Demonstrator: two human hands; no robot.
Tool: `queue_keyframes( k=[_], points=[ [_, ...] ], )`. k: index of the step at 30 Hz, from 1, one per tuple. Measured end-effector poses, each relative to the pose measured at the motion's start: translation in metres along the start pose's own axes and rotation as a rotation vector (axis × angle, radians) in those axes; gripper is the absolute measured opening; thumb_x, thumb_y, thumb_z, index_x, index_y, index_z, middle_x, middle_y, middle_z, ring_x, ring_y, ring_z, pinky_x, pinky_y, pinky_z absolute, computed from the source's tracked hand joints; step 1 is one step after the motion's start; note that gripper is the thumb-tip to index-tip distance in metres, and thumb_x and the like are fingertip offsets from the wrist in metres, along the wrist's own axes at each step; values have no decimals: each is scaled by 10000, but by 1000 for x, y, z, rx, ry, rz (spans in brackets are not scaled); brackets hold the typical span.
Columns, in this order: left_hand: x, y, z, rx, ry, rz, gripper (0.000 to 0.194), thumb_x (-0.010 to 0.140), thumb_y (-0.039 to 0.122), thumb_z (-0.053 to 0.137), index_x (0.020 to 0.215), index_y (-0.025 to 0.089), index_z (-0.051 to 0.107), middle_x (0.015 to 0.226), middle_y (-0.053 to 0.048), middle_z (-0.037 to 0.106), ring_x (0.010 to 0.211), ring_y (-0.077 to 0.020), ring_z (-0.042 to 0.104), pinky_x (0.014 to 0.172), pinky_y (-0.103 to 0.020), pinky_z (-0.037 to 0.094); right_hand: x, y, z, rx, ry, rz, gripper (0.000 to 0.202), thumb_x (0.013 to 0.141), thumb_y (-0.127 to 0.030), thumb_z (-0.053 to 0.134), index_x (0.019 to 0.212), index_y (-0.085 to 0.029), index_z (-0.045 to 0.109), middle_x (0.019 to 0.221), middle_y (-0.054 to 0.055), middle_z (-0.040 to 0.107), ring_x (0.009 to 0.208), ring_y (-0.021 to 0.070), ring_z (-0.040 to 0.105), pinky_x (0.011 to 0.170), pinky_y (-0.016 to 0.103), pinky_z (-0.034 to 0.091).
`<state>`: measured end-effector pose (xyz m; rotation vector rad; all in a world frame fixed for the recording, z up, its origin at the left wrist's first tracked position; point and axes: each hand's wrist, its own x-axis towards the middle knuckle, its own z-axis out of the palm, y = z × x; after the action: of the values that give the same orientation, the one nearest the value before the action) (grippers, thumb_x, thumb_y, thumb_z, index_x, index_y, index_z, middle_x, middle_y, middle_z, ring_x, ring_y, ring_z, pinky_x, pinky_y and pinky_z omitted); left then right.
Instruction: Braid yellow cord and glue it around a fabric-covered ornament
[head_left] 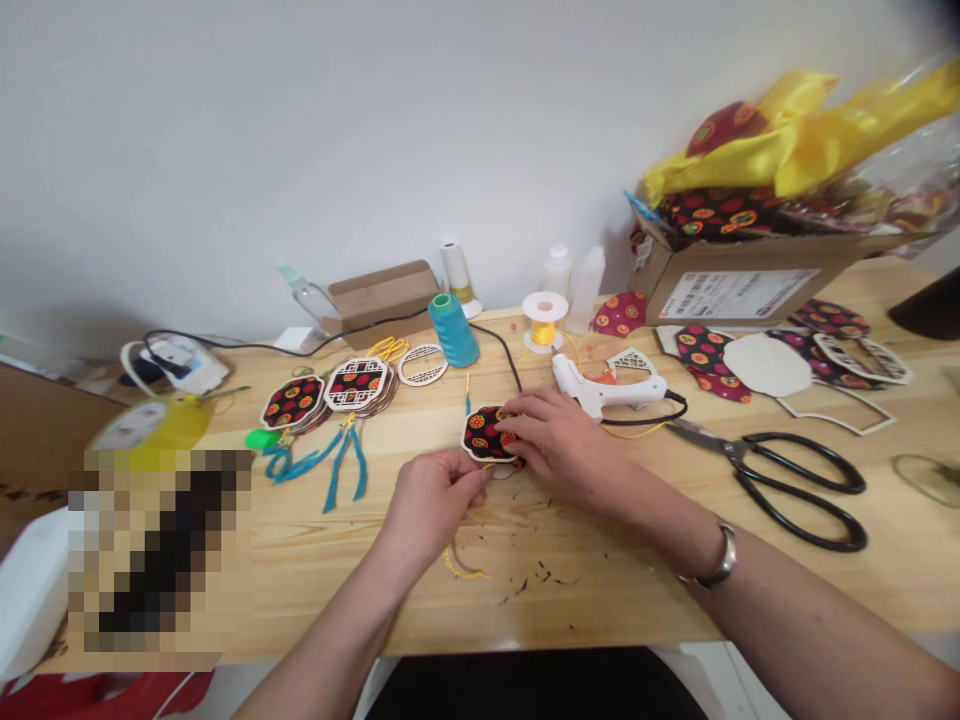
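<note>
A small scalloped ornament covered in black fabric with red and orange flower circles lies on the wooden table before me. My right hand curves over its right side, fingertips on the fabric, thumb hidden. At its lower left edge, my left hand is closed in a pinch on a thin yellow cord. A blue and yellow tassel end sticks out above the ornament. Below my left hand a twisted yellow cord trails over the table.
Right of my hands lie a white glue gun and black-handled scissors. Behind stand a yellow thread spool and a blue thread cone. Stacked ornaments with blue tassels sit left; a cardboard box of fabric stands back right.
</note>
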<state>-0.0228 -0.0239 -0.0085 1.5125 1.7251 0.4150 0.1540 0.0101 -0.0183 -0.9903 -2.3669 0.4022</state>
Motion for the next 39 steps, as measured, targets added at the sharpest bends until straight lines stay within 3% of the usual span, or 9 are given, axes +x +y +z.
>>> queue_keyframes(
  k=[6, 13, 27, 39],
  points=[
    [-1, 4, 2, 334, 114, 123, 248, 740, 289, 482, 521, 185, 530, 478, 28, 527, 469, -108, 432, 497, -222, 281, 0, -5, -5, 10, -112, -17, 192, 858, -208, 479, 940, -196, 652, 943, 72, 598, 950, 203, 444, 802, 363, 366],
    [-5, 14, 3, 539, 123, 96, 219, 761, 250, 449, 598, 186, 580, 572, -19, 612, 544, -138, 523, 538, -239, 306, 2, -11, -10, 3, -209, 28, 166, 833, -247, 523, 902, -188, 663, 878, 69, 604, 909, 198, 452, 775, 355, 352],
    [-8, 28, 7, 822, 86, 78, 292, 841, 308, 386, 850, 193, 654, 802, -100, 699, 759, -243, 633, 647, -309, 394, 1, -8, -2, 7, -186, -5, 156, 834, -202, 516, 914, -202, 649, 896, 56, 641, 925, 180, 492, 770, 320, 337],
    [-6, 29, 10, 929, 78, 84, 272, 859, 282, 378, 799, 161, 614, 736, -107, 683, 707, -242, 638, 616, -307, 402, 0, -8, -1, -7, -182, -20, 174, 825, -194, 521, 896, -202, 680, 824, 49, 646, 859, 171, 497, 735, 308, 327]
  ],
)
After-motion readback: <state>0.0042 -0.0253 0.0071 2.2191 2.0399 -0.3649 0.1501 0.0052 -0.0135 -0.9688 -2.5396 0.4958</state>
